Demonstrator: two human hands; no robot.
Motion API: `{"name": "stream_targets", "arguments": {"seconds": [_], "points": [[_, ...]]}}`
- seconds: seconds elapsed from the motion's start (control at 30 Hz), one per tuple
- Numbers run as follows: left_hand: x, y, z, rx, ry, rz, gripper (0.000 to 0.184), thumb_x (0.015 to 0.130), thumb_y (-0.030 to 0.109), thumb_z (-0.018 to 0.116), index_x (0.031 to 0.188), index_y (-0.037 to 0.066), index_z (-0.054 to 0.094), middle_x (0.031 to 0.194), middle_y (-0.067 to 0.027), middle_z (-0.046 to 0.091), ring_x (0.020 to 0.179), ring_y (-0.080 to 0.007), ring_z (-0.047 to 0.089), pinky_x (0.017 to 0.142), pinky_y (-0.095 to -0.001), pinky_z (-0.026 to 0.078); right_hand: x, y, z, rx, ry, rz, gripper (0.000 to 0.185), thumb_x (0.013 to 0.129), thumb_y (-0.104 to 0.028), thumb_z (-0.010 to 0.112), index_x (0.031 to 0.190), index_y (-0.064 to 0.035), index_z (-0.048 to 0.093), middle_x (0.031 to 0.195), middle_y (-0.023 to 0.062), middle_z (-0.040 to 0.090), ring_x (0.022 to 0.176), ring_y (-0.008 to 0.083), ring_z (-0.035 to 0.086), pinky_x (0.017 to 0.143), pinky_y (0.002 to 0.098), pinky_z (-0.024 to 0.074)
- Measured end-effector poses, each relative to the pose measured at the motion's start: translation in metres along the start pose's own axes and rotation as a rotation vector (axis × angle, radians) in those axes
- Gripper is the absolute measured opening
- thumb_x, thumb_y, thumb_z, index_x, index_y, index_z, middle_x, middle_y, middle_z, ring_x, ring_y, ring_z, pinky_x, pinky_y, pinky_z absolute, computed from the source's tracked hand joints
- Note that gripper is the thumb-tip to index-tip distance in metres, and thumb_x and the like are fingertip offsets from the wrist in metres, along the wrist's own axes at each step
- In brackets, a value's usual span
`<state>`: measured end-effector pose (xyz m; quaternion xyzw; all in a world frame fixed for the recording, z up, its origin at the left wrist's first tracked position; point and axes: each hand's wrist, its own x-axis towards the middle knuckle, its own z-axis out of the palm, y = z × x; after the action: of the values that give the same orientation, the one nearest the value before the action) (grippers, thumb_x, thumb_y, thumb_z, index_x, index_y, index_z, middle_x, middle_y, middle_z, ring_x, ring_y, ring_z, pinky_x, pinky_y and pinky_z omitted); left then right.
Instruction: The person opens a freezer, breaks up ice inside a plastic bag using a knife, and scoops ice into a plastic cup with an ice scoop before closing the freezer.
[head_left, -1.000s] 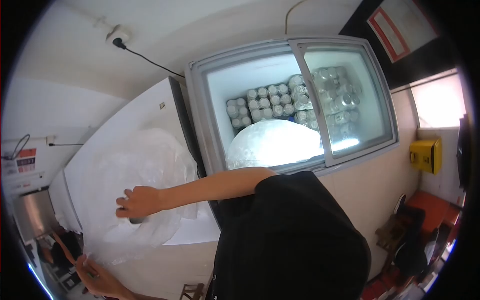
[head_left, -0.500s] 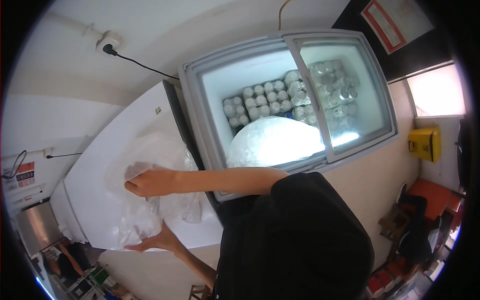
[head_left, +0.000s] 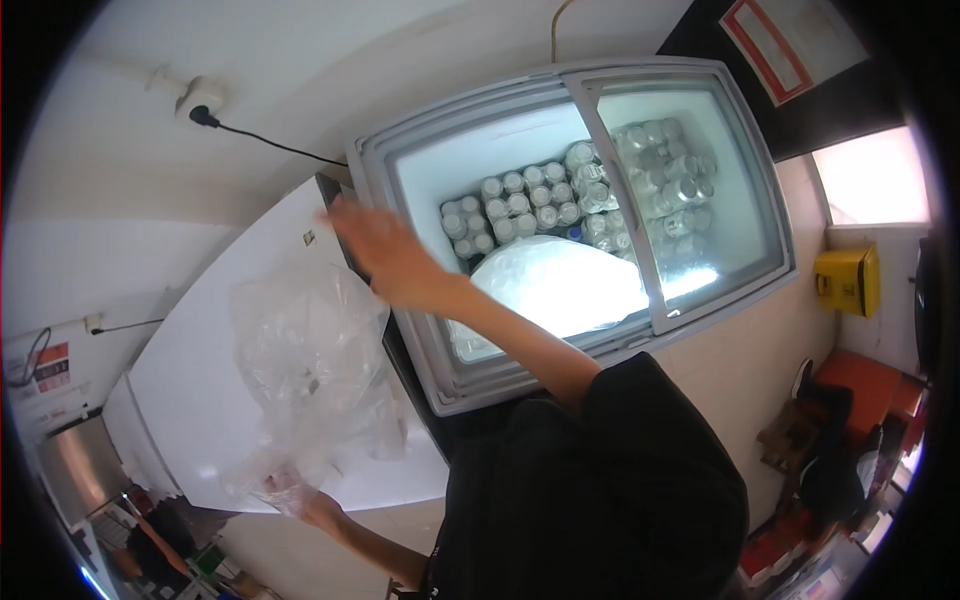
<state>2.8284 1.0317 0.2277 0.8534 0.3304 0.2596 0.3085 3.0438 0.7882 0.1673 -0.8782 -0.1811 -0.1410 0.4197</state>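
A clear, crumpled plastic bag [head_left: 310, 350] lies spread over the white top of a cabinet or chest [head_left: 205, 340]. At the bag's lower end my left hand [head_left: 300, 498] is closed on the film, with some fingers behind the see-through plastic. My right hand [head_left: 390, 255] is off the bag, raised over the gap between the white top and the glass-topped freezer [head_left: 440, 385]. It is blurred by motion, its fingers look stretched out, and nothing shows in it.
Inside the freezer are several packs of cans [head_left: 530, 200] and a bulging, bright white bag [head_left: 555, 285]. A sliding glass lid [head_left: 690, 190] covers its right half. A plug and cable [head_left: 203, 115] run along the wall. People sit or stand at the lower corners. A yellow box [head_left: 848, 280] hangs at right.
My right hand has let go of the plastic bag and swung up and right towards the freezer's edge. My left hand stays at the bag's lower end; the bag has spread out.
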Motion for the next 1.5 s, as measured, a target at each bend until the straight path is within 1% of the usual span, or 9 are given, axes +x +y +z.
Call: {"name": "stream_targets", "arguments": {"seconds": [0.07, 0.13, 0.27, 0.37, 0.57, 0.87, 1.07, 1.3, 1.5], "points": [[0.013, -0.015, 0.0, -0.086, -0.091, 0.049, 0.044, 0.087, 0.026, 0.051, 0.12, -0.002, 0.046, 0.118, -0.015, 0.049, 0.107, -0.027, 0.049, 0.091, -0.036, 0.041, -0.003, 0.0, 0.044, 0.228, -0.168, -0.239, 0.094, 0.059, -0.009, 0.074, 0.139, -0.018, 0.024, 0.14, 0.0136, 0.023, 0.118, 0.0446, 0.033, 0.094, 0.046, 0.0339], [0.019, -0.025, -0.007, -0.39, -0.061, 0.02, 0.045, 0.087, 0.022, 0.051, 0.123, -0.001, 0.042, 0.123, -0.0159, 0.046, 0.108, -0.0268, 0.047, 0.094, -0.037, 0.04, 0.004, -0.039, 0.031, 0.289, -0.26, -0.342, 0.07, 0.073, -0.023, 0.065, 0.135, -0.0155, 0.034, 0.133, 0.0132, 0.04, 0.124, 0.0388, 0.029, 0.1, 0.0447, 0.028], [0.039, -0.017, -0.019, -0.796, -0.16, 0.095, 0.045, 0.088, 0.021, 0.049, 0.126, -0.001, 0.039, 0.125, -0.0157, 0.045, 0.109, -0.0257, 0.046, 0.095, -0.0377, 0.04, 0.024, -0.096, 0.075, 0.895, -0.536, -0.142, 0.045, 0.068, -0.007, 0.058, 0.112, -0.011, 0.052, 0.093, 0.0151, 0.059, 0.098, 0.0357, 0.051, 0.086, 0.0422, 0.0392], [0.047, 0.0, -0.017, -0.749, -0.179, 0.096, 0.045, 0.088, 0.022, 0.049, 0.126, 0.0, 0.038, 0.125, -0.0153, 0.045, 0.11, -0.0257, 0.046, 0.095, -0.0382, 0.039, 0.045, -0.124, 0.068, 1.15, -0.048, -0.093, 0.012, 0.072, -0.005, 0.053, 0.084, -0.0088, 0.053, 0.078, 0.017, 0.056, 0.081, 0.0367, 0.053, 0.073, 0.0452, 0.0405], [0.063, 0.037, -0.007, -0.755, -0.252, 0.139, 0.046, 0.088, 0.023, 0.048, 0.127, 0.0, 0.038, 0.126, -0.0146, 0.046, 0.112, -0.0259, 0.046, 0.096, -0.0392, 0.039, 0.069, -0.16, -0.001, 1.254, 0.14, -0.001, 0.031, 0.06, 0.011, 0.045, 0.086, -0.007, 0.046, 0.079, 0.0147, 0.053, 0.082, 0.0352, 0.052, 0.067, 0.0438, 0.0396], [0.072, 0.117, 0.024, -0.889, -0.45, 0.235, 0.047, 0.089, 0.025, 0.046, 0.129, 0.001, 0.037, 0.126, -0.0134, 0.046, 0.115, -0.0261, 0.045, 0.098, -0.0406, 0.037, 0.033, -0.102, -0.106, 0.994, 0.596, -0.124, 0.035, 0.065, 0.006, 0.057, 0.098, 0.0007, 0.048, 0.088, 0.0196, 0.052, 0.08, 0.0406, 0.051, 0.07, 0.0415, 0.0432], [0.066, 0.18, 0.079, -0.984, -0.707, 0.264, 0.048, 0.089, 0.026, 0.045, 0.13, 0.001, 0.037, 0.127, -0.0127, 0.047, 0.117, -0.0262, 0.045, 0.099, -0.0416, 0.037, -0.013, -0.028, -0.149, 0.384, 0.691, 0.001, 0.026, 0.071, 0.001, 0.061, 0.095, 0.0046, 0.05, 0.09, 0.0193, 0.052, 0.079, 0.0384, 0.051, 0.067, 0.0406, 0.0439], [0.027, 0.226, 0.187, -0.99, -1.232, 0.359, 0.047, 0.09, 0.027, 0.045, 0.128, 0.0, 0.039, 0.126, -0.0129, 0.047, 0.115, -0.0262, 0.046, 0.099, -0.0423, 0.036, -0.048, 0.048, -0.172, 0.262, 0.48, 0.377, 0.034, 0.065, 0.002, 0.061, 0.098, 0.0035, 0.053, 0.095, 0.017, 0.055, 0.082, 0.0317, 0.052, 0.071, 0.0376, 0.0457], [-0.023, 0.256, 0.262, -0.336, -1.144, 0.207, 0.049, 0.089, 0.028, 0.049, 0.128, -0.001, 0.039, 0.122, -0.0126, 0.05, 0.11, -0.0231, 0.049, 0.095, -0.0356, 0.037, -0.059, 0.102, -0.168, 0.029, 0.32, 0.608, 0.036, 0.061, 0.0, 0.06, 0.097, 0.0022, 0.055, 0.094, 0.0115, 0.059, 0.086, 0.0269, 0.057, 0.072, 0.037, 0.0483]]}}
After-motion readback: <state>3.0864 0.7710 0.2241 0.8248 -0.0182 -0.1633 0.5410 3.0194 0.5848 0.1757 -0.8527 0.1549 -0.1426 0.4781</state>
